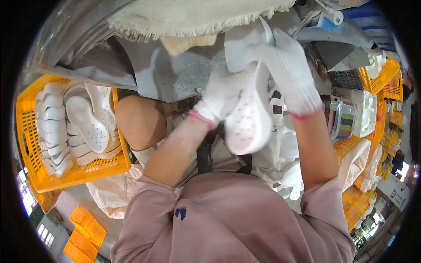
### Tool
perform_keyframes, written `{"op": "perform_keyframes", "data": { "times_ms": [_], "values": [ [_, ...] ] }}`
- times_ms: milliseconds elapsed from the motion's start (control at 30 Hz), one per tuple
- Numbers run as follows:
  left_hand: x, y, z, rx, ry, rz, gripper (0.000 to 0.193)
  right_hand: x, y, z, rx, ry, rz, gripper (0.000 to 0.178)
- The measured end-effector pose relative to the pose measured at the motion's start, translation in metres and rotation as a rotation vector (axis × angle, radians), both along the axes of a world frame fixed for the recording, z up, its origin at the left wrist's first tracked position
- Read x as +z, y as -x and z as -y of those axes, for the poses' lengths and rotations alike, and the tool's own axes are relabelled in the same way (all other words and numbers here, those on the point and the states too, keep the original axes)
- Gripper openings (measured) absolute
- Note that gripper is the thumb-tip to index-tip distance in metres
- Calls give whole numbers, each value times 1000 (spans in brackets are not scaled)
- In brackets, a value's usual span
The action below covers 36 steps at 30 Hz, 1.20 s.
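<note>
In front of my chest, a white shoe insole (248, 127) with a pattern of small holes in its heel is tilted, its toe end pointing up and away. My left hand (228, 92), in a white knit glove with a pink cuff, is closed around its left edge near the middle, slightly blurred. Gloved likewise, my right hand (287, 72) grips the right side nearer the toe end; its fingertips are partly smeared. Just beyond hangs a thick cream cloth wheel (197, 19) with a frayed edge. Whether the insole touches it I cannot tell.
At left stands a yellow crate (79, 177) stacked with white insoles (87, 122). A grey metal housing (169, 70) lies below the wheel. More white pieces (289, 173) rest by my lap. Yellow crates (386, 76) line the right; two orange-yellow ones (85, 228) sit low at left.
</note>
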<state>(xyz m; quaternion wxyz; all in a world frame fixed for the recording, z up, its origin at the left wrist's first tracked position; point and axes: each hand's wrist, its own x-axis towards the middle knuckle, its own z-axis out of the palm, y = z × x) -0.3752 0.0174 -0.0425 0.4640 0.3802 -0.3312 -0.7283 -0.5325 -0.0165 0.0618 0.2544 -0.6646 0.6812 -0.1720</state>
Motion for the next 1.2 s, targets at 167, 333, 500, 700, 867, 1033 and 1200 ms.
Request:
{"op": "perform_keyframes", "data": {
  "times_ms": [167, 333, 500, 700, 867, 1033, 1200],
  "values": [
    [13, 66, 9, 381, -113, -415, 40, 34, 5, -88, -70, 104, 218, 77],
    [18, 72, 37, 197, 350, 1001, 28, 26, 7, -90, -273, 264, 130, 89],
    [-17, 58, 83, 140, 634, 1400, 27, 3, 5, -44, -294, 403, 98, 73],
    [-53, -3, 128, -210, 763, 1467, 44, -25, 2, 1, -202, 458, 116, 57],
    [-27, -59, 89, -481, 361, 1794, 60, -51, 6, 32, -238, 466, 95, 32],
    [-11, -88, 45, -106, 408, 1241, 73, -70, 3, 57, -16, 547, -191, 22],
    [-3, -56, 22, -135, 55, 475, 37, -56, -14, 59, 81, 594, -152, 28]
  ]
}}
